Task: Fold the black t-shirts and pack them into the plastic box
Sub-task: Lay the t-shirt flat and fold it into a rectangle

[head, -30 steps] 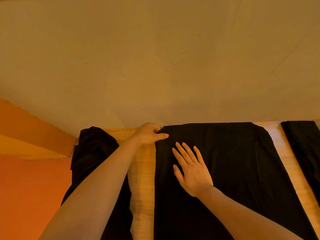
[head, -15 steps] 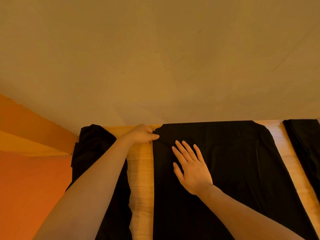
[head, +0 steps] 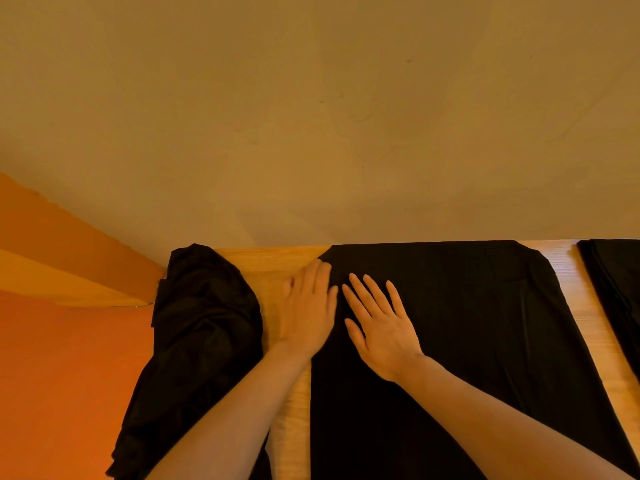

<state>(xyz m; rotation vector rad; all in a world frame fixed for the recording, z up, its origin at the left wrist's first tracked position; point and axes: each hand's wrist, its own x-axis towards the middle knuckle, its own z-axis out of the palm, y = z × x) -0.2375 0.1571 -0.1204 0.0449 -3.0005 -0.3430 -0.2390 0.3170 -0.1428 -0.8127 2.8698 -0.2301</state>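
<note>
A black t-shirt [head: 467, 334] lies spread flat on the wooden table [head: 273, 261], reaching its far edge. My right hand [head: 381, 327] rests flat on the shirt's left part with fingers spread. My left hand [head: 308, 306] lies flat with straight fingers across the shirt's left edge, partly on the bare wood, and looks blurred. A crumpled pile of black t-shirts [head: 201, 341] sits to the left at the table's edge. Another black garment [head: 616, 289] lies at the far right. No plastic box is in view.
A plain beige wall [head: 311, 116] rises directly behind the table. An orange surface [head: 52, 375] fills the lower left beyond the table's left edge. A strip of bare wood shows between the flat shirt and the right garment.
My left hand let go of the shirt's top left corner, opened flat and slid back along the left edge. My right hand stayed pressed on the shirt.
</note>
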